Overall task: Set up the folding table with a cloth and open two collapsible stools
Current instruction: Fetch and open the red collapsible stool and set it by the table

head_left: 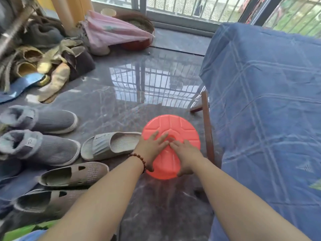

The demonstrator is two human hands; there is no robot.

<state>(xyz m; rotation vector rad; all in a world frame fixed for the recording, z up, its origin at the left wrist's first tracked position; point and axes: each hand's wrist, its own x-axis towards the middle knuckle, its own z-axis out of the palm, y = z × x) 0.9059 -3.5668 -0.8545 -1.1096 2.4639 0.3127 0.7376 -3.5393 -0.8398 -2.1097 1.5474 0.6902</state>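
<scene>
Down on the glossy grey floor (121,101), near the middle of the view, lies 1 coral-red collapsible stool (180,126), folded flat into a round disc with its ribbed top facing up. Both hands are on it, close together. The left hand (151,146) lies flat on the left half with straight, spread fingers reaching toward the centre. The right hand (185,153) lies flat on the right half, its fingertips almost touching those of the left at the hub. Each thumb sits at the near rim; whether it hooks beneath the edge cannot be told. A brown bead bracelet (139,158) circles the left wrist.

Just right of the stool stands a dark wooden table leg (207,129), and a blue cloth (269,101) with a pale line pattern drapes over the table, filling the right side.

Left of the stool a grey slide sandal (111,145) nearly touches its rim. Farther left sit 2 grey ankle boots (43,146), with perforated beige slip-on shoes (74,173) nearer. At the far edge, a window with railings (182,7) lets in daylight.
</scene>
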